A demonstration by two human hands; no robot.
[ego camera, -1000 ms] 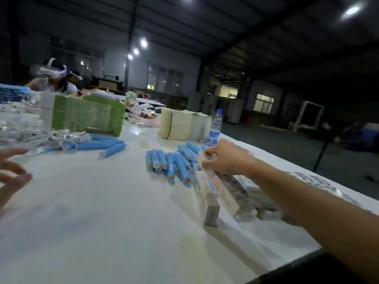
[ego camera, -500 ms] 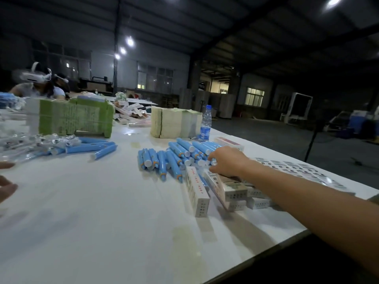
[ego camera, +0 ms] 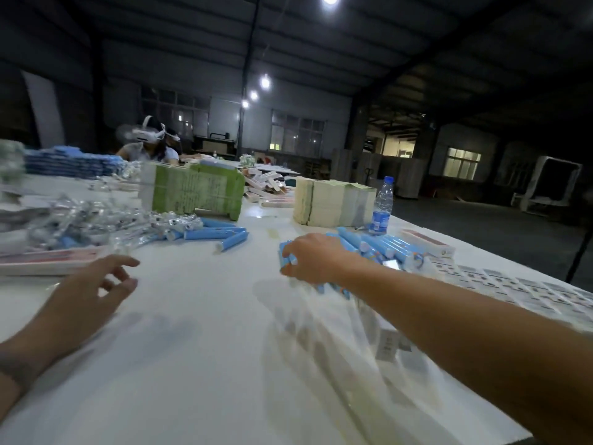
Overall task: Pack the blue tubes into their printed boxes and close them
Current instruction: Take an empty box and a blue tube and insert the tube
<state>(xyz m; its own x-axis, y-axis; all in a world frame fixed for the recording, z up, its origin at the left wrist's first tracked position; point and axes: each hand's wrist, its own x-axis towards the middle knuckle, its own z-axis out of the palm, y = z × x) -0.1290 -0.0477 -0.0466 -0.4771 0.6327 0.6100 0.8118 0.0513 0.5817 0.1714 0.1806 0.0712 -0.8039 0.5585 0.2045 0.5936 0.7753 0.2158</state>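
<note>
**A:** What is shown in the head view, and where are the tubes?

**B:** A pile of blue tubes [ego camera: 378,248] is seen on the white table [ego camera: 199,332], right of centre, their long axes running mostly away from the viewer and slightly leftward. The right hand [ego camera: 313,260] is laid on the pile's near-left end, fingers curled round one or two tubes.

**A:** And the other hand?

**B:** The left hand [ego camera: 93,293] is held just above the table, fingers loosely spread, nothing grasped.

**A:** What is hard to make out?

**B:** The printed boxes [ego camera: 390,343] beneath the right forearm are smeared by motion blur (only pale streaks are seen). A second group of blue tubes [ego camera: 221,236] is partly hidden by clear wrappers [ego camera: 96,223].
</note>
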